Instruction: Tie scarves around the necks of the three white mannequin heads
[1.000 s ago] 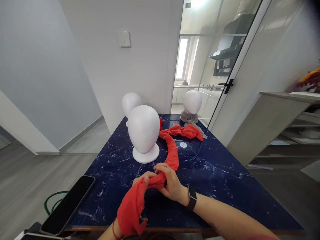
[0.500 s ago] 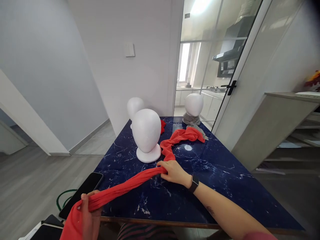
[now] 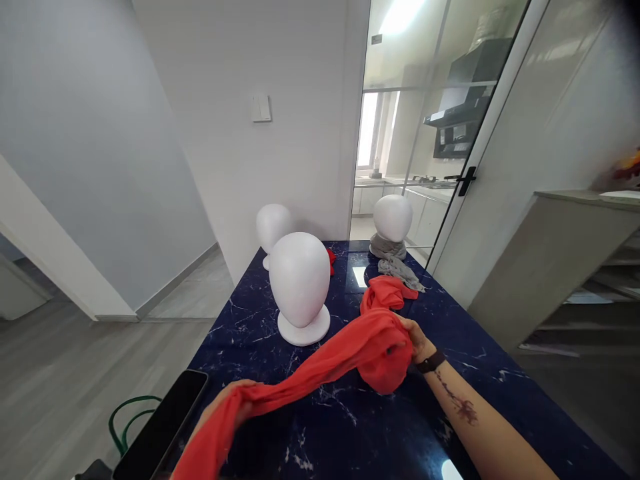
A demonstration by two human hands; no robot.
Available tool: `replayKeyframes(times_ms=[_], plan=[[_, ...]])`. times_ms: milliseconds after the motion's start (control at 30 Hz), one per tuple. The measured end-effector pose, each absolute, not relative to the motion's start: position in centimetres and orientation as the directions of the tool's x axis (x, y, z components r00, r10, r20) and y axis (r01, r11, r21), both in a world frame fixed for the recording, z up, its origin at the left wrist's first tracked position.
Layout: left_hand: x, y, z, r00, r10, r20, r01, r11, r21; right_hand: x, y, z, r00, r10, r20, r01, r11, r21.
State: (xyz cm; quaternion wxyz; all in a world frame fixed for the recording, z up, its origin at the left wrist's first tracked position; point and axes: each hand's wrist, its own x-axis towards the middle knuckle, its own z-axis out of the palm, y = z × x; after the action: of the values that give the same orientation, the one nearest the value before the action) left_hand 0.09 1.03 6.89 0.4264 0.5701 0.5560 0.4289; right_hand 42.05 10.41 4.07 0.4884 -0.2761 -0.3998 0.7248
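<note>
A long red scarf [image 3: 320, 360] stretches between my two hands across the near part of the table. My left hand [image 3: 220, 403] is closed around it at the lower left, mostly covered by the cloth, and one end hangs toward me. At the right, my right hand [image 3: 419, 340] grips a bunched loop of the same scarf, its fingertips hidden behind the folds. More of the scarf lies on the table beyond that hand. A white foam mannequin head [image 3: 300, 280] stands upright on its round base, behind the stretched cloth and not touched by either hand.
A second white head [image 3: 273, 223] stands at the back left. At the back right, another head [image 3: 393, 217] has a grey scarf [image 3: 400, 272] around its neck. A black phone-like device [image 3: 163, 423] and green cord [image 3: 120, 417] lie at the left edge of the dark blue marbled table [image 3: 245, 327].
My right hand has moved right, turned, and lifted a bunched loop of the scarf. My left hand has shifted right and slightly up along it. The view has tilted slightly.
</note>
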Motion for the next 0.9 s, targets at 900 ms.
replayKeyframes(times_ms=[900], plan=[[1.8,3.5,7.9,0.68,0.731,-0.059,-0.246,0.304,0.92,39.6,4.7,10.1,-0.786,0.573,-0.232,-0.039,-0.42,-0.907]])
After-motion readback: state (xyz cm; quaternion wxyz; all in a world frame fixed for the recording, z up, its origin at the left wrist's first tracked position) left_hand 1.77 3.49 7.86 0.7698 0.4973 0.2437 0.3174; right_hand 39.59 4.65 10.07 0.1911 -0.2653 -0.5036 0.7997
